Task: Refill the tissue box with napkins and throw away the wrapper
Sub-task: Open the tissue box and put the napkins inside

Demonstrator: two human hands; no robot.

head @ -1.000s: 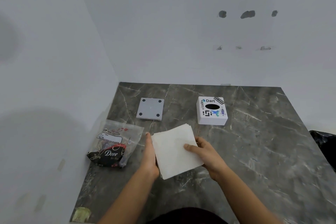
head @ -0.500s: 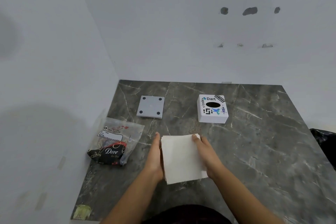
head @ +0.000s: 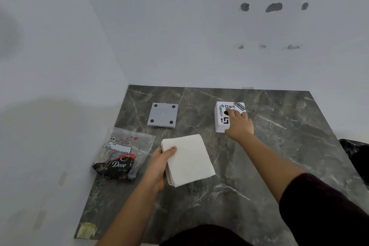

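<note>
A stack of white napkins (head: 189, 160) rests on the dark marble table (head: 279, 146), held along its left edge by my left hand (head: 159, 163), thumb on top. The white tissue box (head: 221, 118), covered in stickers with a dark oval hole, stands at the back right. My right hand (head: 238, 124) lies on top of the box, fingers spread over the hole. The box's grey base plate (head: 163, 115) lies separately at the back left. The clear plastic wrapper (head: 123, 152) with a black and red "Dove" print lies flat at the left.
White walls close the table at the back and left. A black bag (head: 355, 154) shows beyond the table's right edge. A yellowish scrap (head: 86, 229) sits at the near left corner.
My right hand let go of the napkin stack and reached forward onto the tissue box. My left hand keeps the stack, now gripping its left edge.
</note>
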